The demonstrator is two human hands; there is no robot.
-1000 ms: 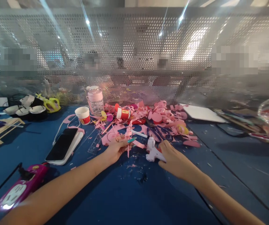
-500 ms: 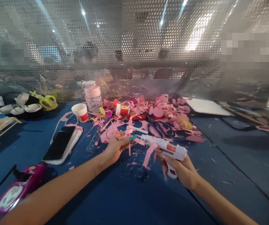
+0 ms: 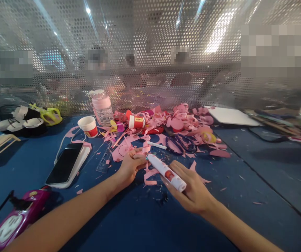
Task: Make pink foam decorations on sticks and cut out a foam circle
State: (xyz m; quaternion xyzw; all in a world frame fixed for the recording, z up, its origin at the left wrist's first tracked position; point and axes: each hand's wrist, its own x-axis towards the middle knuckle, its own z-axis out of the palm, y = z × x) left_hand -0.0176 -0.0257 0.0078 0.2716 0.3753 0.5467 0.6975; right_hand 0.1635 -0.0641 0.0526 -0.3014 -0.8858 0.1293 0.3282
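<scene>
My right hand point(image 3: 189, 185) is wrapped round a white glue gun point(image 3: 166, 171) with a red-orange patch on its body. The gun's nozzle end points up and left, close to the fingertips of my left hand point(image 3: 129, 166). Pinched in those left fingers is a pink paper strip piece point(image 3: 146, 147), with further strips dangling below it. Whether the nozzle touches the paper I cannot tell. A white stick point(image 3: 156, 145) lies just beyond. Dark-handled scissors point(image 3: 180, 144) rest behind the gun, partly under pink scraps.
Pink paper scraps point(image 3: 178, 124) are heaped at the back with a tipped red-and-white cup point(image 3: 137, 122). To the left are an upright cup point(image 3: 88, 126), a bottle point(image 3: 102, 106), a phone point(image 3: 65, 163) and a purple device point(image 3: 15, 217). A perforated screen point(image 3: 150, 80) stands behind.
My right hand has turned the glue gun, which now slants up-left with its nozzle nearer my left fingers. The left hand stays nearly in place.
</scene>
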